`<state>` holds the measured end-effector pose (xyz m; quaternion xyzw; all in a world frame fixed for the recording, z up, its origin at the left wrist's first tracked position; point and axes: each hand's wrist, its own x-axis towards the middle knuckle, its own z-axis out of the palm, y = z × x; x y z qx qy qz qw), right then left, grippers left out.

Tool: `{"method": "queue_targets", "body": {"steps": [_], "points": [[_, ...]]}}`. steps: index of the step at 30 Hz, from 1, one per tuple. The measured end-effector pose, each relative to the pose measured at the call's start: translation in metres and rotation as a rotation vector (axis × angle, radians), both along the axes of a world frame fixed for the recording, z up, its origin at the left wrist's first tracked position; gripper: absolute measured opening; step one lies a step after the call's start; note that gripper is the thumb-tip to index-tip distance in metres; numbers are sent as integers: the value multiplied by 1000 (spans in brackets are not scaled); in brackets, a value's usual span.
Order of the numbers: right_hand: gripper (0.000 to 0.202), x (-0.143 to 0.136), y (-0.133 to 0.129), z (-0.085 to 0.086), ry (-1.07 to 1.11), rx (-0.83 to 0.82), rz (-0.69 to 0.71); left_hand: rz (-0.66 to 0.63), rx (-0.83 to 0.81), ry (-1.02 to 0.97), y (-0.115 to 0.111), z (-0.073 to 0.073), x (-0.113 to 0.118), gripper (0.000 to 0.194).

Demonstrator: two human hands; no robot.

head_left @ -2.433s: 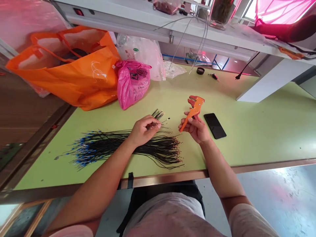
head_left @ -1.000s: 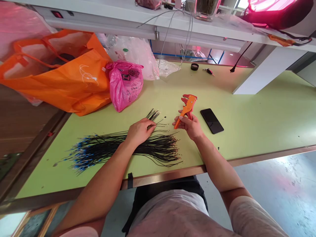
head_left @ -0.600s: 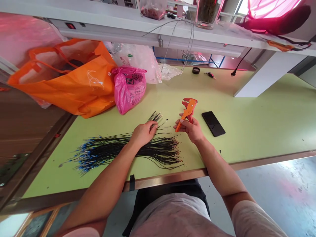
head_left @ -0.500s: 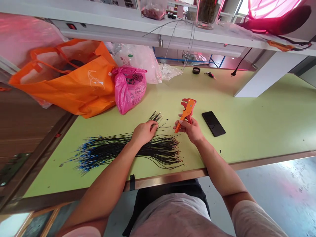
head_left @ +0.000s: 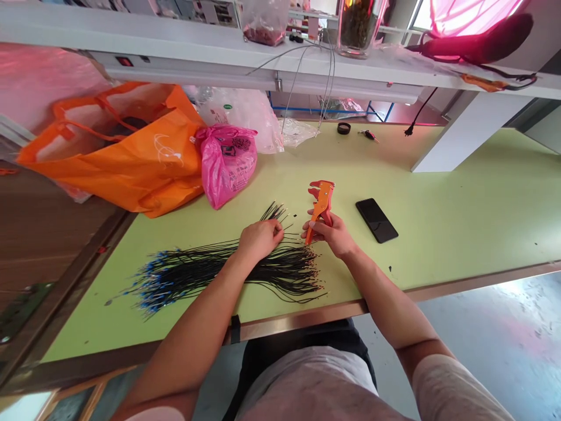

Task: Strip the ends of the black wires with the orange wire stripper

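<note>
Black wires [head_left: 193, 270], thin and splayed, lie beneath the left hand [head_left: 259, 240].

From where I stand, no wording reads clearly | pink bag [head_left: 228, 175]: dark print and a blocky black mark, creased and blurred | orange bag [head_left: 135, 169]: white looping emblem, letters indistinct | whitish plastic bag [head_left: 263, 123]: green oval label [head_left: 227, 106], faint reddish characters, too small to make out
</note>
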<state>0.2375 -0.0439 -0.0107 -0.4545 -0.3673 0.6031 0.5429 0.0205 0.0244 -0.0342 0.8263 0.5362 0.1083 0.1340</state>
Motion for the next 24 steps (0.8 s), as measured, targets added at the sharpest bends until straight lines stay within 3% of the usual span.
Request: {"method": "queue_targets", "body": {"steps": [3, 7, 9, 12, 17, 24], "points": [[45, 2, -1, 2, -26, -14, 48, -4, 18, 56, -5, 6, 5, 19], [47, 7, -1, 4, -46, -23, 121, -28, 130, -10, -7, 11, 0, 25], [47, 10, -2, 5, -54, -20, 199, -6, 148, -104, -6, 11, -7, 24], [49, 14, -4, 8, -50, 12, 321, 42, 41, -330, -5, 7, -16, 24], [57, 13, -8, 10, 47, -24, 469, 60, -87, -772, -5, 3, -21, 39], [67, 9, -10, 12, 67, -52, 490, 68, -64, -979, -8, 13, -20, 42]]}}
